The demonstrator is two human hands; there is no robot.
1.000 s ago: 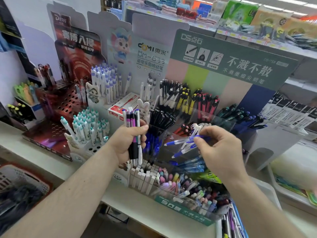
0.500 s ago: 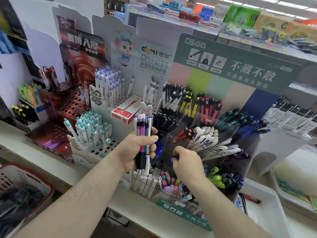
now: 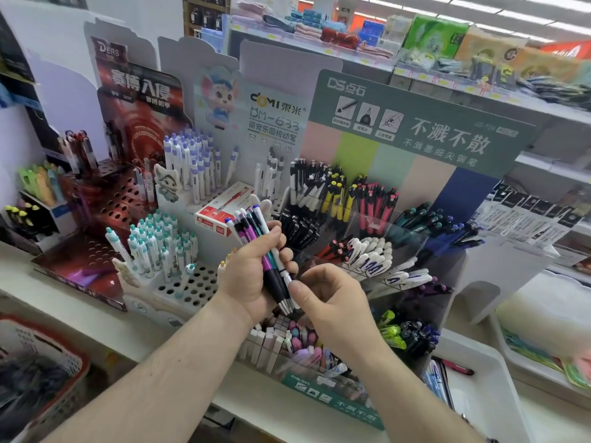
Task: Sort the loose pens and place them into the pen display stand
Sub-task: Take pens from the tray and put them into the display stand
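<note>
Shop shelves fill the background; at centre stands the tiered pen display stand (image 3: 415, 199). Lower centre, the left hand (image 3: 246, 276) grips a bundle of pens (image 3: 265, 254): light, stiff, slippery. The right hand (image 3: 332, 298) seems to pinch one pen's tip end.

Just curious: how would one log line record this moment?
left hand: grips bundle of mixed-colour plastic pens | right hand: pinches white pen in bundle | stage: sorting

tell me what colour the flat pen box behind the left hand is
Red and white box, head view.
</note>
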